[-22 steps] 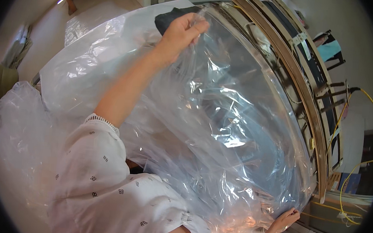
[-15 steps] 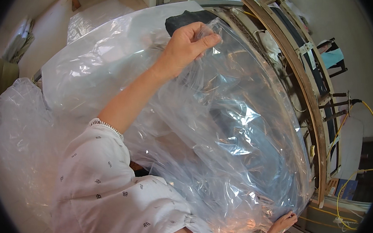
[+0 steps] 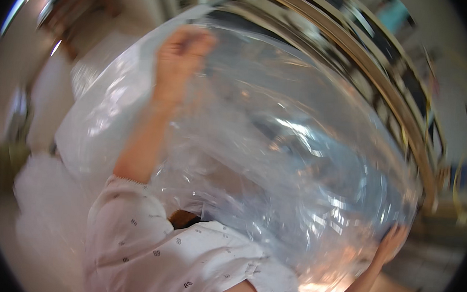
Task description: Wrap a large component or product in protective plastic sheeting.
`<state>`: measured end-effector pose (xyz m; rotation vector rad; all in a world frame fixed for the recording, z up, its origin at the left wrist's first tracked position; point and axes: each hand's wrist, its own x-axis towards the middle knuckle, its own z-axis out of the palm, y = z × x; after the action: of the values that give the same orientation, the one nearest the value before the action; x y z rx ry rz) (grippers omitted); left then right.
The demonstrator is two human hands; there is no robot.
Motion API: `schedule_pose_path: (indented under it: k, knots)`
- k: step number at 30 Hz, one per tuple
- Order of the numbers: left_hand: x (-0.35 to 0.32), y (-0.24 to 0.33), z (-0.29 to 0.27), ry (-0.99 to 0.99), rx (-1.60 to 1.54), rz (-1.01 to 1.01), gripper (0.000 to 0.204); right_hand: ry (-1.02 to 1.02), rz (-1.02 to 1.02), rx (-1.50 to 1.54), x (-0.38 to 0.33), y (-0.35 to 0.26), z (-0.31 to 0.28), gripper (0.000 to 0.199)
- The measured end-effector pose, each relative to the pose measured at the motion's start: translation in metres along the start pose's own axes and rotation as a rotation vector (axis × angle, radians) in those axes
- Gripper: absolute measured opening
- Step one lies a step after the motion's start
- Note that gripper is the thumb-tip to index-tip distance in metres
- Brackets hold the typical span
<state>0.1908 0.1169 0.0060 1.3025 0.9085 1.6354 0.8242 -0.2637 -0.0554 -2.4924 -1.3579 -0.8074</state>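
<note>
A large sheet of clear plastic film [image 3: 278,133] spreads between my two hands, wrinkled and shiny. My left hand [image 3: 183,49] is closed on its far left edge, the arm stretched out; motion smears the fingers. At the lower right my right hand [image 3: 395,241] grips the near right corner of the film, with the fingertips partly hidden. Between the hands the film's far edge runs in a curve along the machine. More of the film hangs in loose folds toward my body.
Beyond the film runs a long machine frame with a wooden rail [image 3: 360,65]. Bunched clear plastic [image 3: 47,213] lies at the left. A brown wooden stand [image 3: 82,13] is at the back left, and a yellow cable [image 3: 456,191] hangs at the right.
The whole view has swung and blurred. My left hand has moved left with the film's edge, and my right hand appears higher and farther right. Both keep their hold.
</note>
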Motion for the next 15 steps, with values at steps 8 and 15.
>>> schedule_pose_path:
  k: [8,15]
  knots:
    - [0.218,-0.035,-0.299,0.35,0.821,-0.14,0.046,-0.208,-0.476,0.518,-0.017,-0.125,-0.076,0.032]
    - [0.221,-0.061,-0.11,0.053,2.125,0.259,0.057,0.138,0.131,0.207,-0.091,-0.031,-0.091,0.038]
